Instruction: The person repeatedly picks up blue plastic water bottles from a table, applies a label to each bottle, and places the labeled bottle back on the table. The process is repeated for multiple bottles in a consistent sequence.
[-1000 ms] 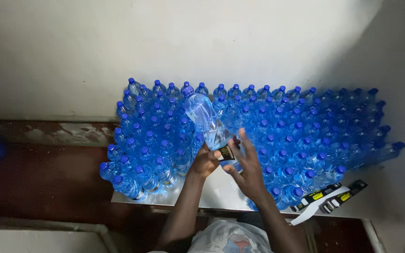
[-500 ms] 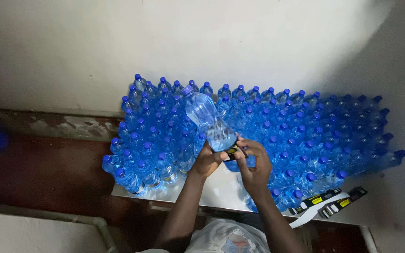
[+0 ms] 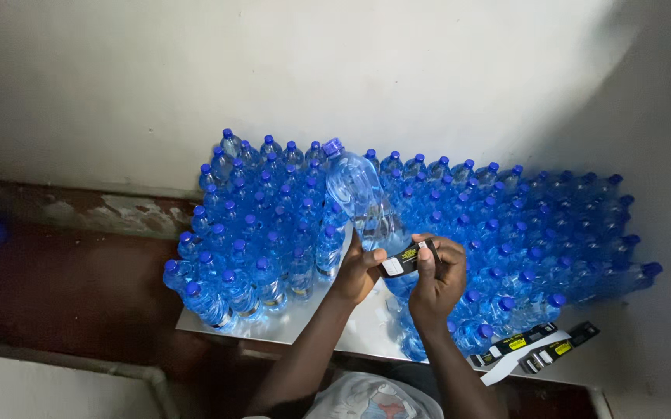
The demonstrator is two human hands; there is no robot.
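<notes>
Gripping a clear tilted bottle (image 3: 360,198), left hand (image 3: 356,273) clamped on its lower body; right hand (image 3: 438,278) beside it, fingers pinching a black label (image 3: 402,260) against the bottle. Blue-capped bottles (image 3: 273,225) massed around both hands.

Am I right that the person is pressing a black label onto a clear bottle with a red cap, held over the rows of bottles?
Not quite: the cap is blue, not red, as the head view shows. The rest holds: both hands, left and right, press a black label onto the clear bottle above the rows of bottles.
</notes>
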